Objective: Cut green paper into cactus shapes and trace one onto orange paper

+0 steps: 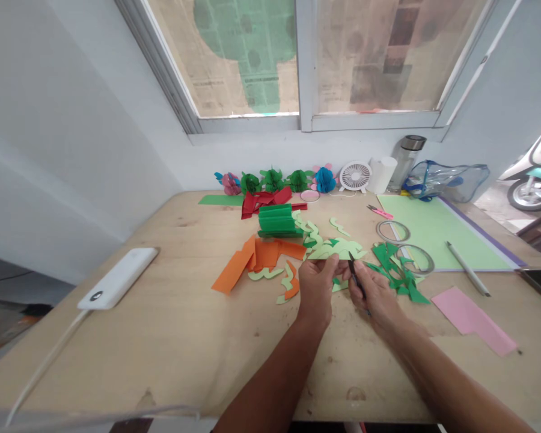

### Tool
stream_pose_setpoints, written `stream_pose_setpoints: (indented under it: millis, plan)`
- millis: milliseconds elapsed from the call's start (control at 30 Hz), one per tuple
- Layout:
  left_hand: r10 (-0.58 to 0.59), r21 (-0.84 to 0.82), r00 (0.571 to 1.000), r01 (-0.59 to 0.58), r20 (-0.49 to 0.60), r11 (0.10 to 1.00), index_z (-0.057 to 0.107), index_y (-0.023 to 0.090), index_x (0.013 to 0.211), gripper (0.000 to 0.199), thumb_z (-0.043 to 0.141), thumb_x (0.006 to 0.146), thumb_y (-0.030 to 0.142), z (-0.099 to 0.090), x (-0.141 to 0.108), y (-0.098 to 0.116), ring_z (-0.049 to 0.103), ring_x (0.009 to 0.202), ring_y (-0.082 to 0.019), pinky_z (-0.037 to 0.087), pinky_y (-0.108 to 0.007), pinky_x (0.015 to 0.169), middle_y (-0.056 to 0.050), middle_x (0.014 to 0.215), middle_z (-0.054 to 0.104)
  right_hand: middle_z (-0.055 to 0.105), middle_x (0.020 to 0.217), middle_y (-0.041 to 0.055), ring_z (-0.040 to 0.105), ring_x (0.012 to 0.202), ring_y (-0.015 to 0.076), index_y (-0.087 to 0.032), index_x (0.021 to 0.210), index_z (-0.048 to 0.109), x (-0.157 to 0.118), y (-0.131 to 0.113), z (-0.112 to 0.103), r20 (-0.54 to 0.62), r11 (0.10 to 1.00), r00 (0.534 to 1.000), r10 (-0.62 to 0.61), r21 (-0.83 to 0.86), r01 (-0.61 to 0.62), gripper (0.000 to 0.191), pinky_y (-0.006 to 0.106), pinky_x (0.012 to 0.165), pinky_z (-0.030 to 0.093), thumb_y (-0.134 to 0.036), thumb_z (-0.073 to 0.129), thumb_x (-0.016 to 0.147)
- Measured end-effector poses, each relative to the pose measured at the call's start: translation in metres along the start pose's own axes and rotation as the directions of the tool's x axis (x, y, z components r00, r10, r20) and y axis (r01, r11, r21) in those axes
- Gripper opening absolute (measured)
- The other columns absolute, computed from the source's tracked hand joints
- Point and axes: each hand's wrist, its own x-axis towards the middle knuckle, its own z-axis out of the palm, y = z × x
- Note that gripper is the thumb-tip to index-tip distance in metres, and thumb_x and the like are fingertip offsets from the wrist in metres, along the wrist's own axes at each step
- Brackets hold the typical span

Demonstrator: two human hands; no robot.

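My left hand [316, 285] pinches a piece of light green paper [321, 256] above the middle of the table. In my right hand [373, 290] is a pair of small dark scissors [355, 273], blades pointing up and away at the paper's right end. Whether the blades are open is too small to tell. Wavy light green cut-outs [313, 233] lie just beyond both hands. Orange paper pieces [265, 254] are left of my left hand, and dark green scraps [399, 273] lie right of my right hand. A pleated green paper [277, 221] sits behind the orange pieces.
Paper flowers [273, 179], a small white fan [355, 176] and a bottle [406, 162] line the wall. Red paper [265, 201], pink-handled snips [380, 211], tape rolls [415, 258], a pen [467, 269], pink paper [473, 319] and a white power bank [119, 279] lie about the table.
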Motion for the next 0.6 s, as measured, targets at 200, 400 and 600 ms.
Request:
stream_pose_setpoints:
  millis: [200,400,600]
  plan:
    - [-0.012,0.000,1.000,0.012,-0.010,1.000,0.065,0.012,0.065,0.021,0.076,0.062,0.031,0.0001,-0.0003,0.0008,0.063,0.054,-0.015,0.052,-0.028,0.063,-0.002,0.055,0.064,0.035,0.041,-0.0082,0.022,0.036,0.0065,-0.018,0.071,0.055,0.0001,0.0006,-0.0007,-0.006,1.000,1.000,0.009,-0.012,-0.009,0.045,0.023,0.037,0.012,-0.062,0.056,0.080]
    - [-0.012,0.002,1.000,0.012,-0.018,1.000,0.065,0.012,0.068,0.022,0.075,0.062,0.030,0.0002,-0.0005,0.0005,0.064,0.055,-0.015,0.052,-0.028,0.063,-0.001,0.055,0.065,0.034,0.040,-0.0084,0.021,0.035,0.0061,-0.018,0.070,0.055,0.0001,0.0002,-0.0005,-0.001,1.000,1.000,0.025,0.006,-0.025,0.044,0.023,0.036,0.011,-0.061,0.057,0.080]
    - [-0.004,0.011,1.000,0.004,-0.022,1.000,0.064,0.012,0.072,0.021,0.074,0.062,0.028,-0.0013,0.0012,-0.0006,0.066,0.057,-0.017,0.051,-0.026,0.059,-0.003,0.059,0.067,0.034,0.038,-0.0085,0.021,0.034,0.0059,-0.018,0.068,0.055,0.0005,0.0007,-0.0005,-0.017,0.999,1.000,0.019,-0.031,-0.019,0.046,0.022,0.035,0.012,-0.063,0.056,0.079]
